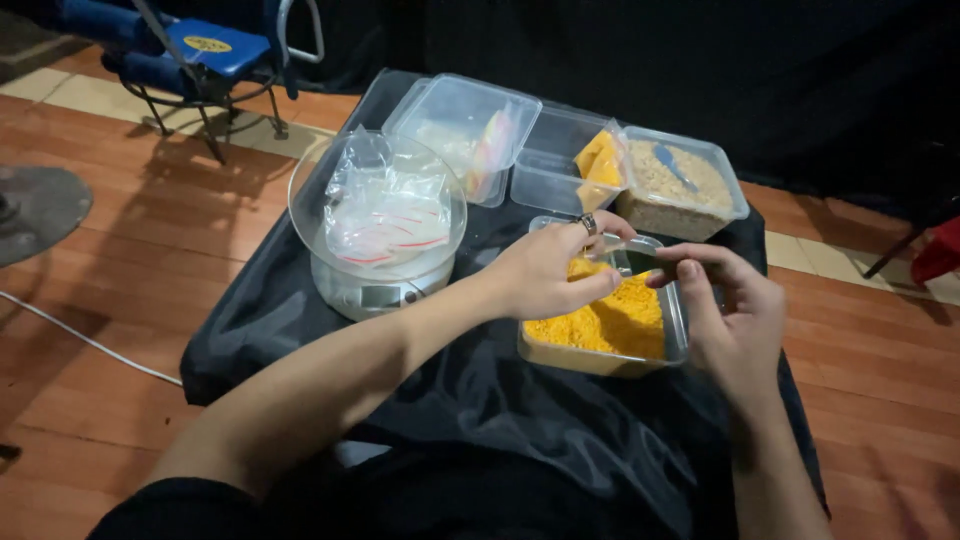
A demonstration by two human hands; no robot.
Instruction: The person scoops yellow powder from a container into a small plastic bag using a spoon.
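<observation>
Yellow crumbs (610,322) fill a clear tub (676,330) on the black cloth (480,390), just beside the scale (375,290). Both hands hover over it: left hand (545,275) pinching a small clear bag (612,245), right hand (725,310) pinching a spoon (650,264). A slack bag mouth could scatter crumbs onto the cloth.

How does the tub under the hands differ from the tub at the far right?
The near tub holds bright yellow-orange crumbs; the far tub holds pale beige grains. Both hands, left hand and right hand, work over the near tub; the far tub sits untouched. Both are clear rectangular plastic.
</observation>
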